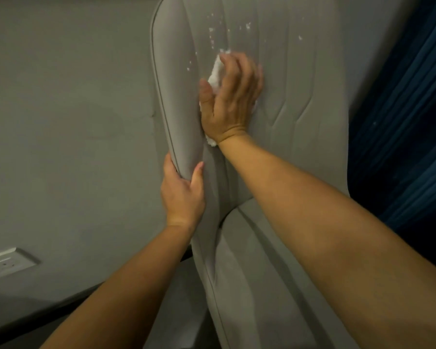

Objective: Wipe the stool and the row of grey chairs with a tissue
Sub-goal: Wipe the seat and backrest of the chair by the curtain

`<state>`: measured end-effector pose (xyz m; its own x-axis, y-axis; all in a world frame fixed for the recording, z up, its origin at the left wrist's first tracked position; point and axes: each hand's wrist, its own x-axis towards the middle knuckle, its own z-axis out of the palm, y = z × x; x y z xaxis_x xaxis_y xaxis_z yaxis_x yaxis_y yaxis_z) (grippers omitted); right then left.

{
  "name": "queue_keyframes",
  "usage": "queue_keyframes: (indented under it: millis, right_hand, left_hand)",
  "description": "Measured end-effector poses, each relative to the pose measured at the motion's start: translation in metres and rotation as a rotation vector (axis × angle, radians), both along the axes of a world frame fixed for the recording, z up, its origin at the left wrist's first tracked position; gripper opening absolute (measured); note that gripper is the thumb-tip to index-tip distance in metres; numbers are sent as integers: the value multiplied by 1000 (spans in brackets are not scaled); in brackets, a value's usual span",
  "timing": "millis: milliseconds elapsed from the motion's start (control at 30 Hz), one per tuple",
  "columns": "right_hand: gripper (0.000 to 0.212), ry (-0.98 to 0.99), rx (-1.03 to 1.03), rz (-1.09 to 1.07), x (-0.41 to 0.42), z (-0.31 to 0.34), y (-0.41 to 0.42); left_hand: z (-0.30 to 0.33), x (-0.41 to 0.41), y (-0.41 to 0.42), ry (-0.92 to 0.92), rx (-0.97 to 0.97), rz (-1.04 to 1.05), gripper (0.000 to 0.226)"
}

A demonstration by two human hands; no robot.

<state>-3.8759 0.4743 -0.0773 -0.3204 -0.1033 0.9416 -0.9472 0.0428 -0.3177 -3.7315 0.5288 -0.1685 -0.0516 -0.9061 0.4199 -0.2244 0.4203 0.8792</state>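
Note:
A grey upholstered chair fills the middle of the view, its backrest [287,71] upright and its seat cushion [257,260] below. My right hand [230,102] presses a crumpled white tissue [215,74] flat against the backrest, left of its centre. White tissue crumbs [213,30] cling to the fabric above that hand. My left hand [183,192] grips the piped left edge of the backrest, lower down, with the thumb on the front face. The stool is not in view.
A plain grey wall [68,122] stands to the left of the chair, with a white wall socket [9,263] low on it. A dark blue curtain [408,122] hangs on the right behind the chair.

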Motion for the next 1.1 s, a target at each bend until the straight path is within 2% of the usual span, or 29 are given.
queue_keyframes:
  millis: [100, 167, 233, 300, 367, 500, 567, 667, 767, 867, 933, 1100]
  right_hand:
    - [46, -159, -60, -60, 6, -5, 8]
    - [52, -177, -66, -24, 8, -3, 10]
    - [49, -149, -55, 54, 5, -11, 11]
    - [49, -71, 34, 142, 4, -33, 15]
    - [59, 28, 194, 206, 4, -53, 21]
    - [69, 94, 350, 225, 1, -52, 24]
    - [74, 190, 393, 255, -3, -41, 25]
    - [76, 454, 432, 322, 7, -13, 20]
    - [70, 652, 433, 327, 18, 16, 11]
    - [62, 793, 477, 239, 3, 30, 11]
    - [62, 726, 497, 147, -16, 43, 10]
    - [63, 151, 546, -115, -86, 90, 7]
  left_hand:
    - [-1, 0, 0, -9, -4, -1, 62]
    - [-1, 0, 0, -14, -10, 3, 61]
    - [-1, -1, -1, -25, -11, 13, 61]
    - [-1, 0, -1, -35, -7, 22, 63]
    - [0, 0, 0, -35, -10, 30, 63]
    - [0, -1, 1, -39, -11, 33, 63]
    - [0, -1, 0, -44, -4, 35, 66]
    - [1, -2, 1, -29, 5, 31, 59]
    - [3, -2, 3, -8, 28, 39, 55]
    - [3, -1, 2, -25, 27, 38, 57]
    - [2, 0, 1, -52, 27, 45, 62]
    - [3, 0, 2, -59, 27, 51, 65]
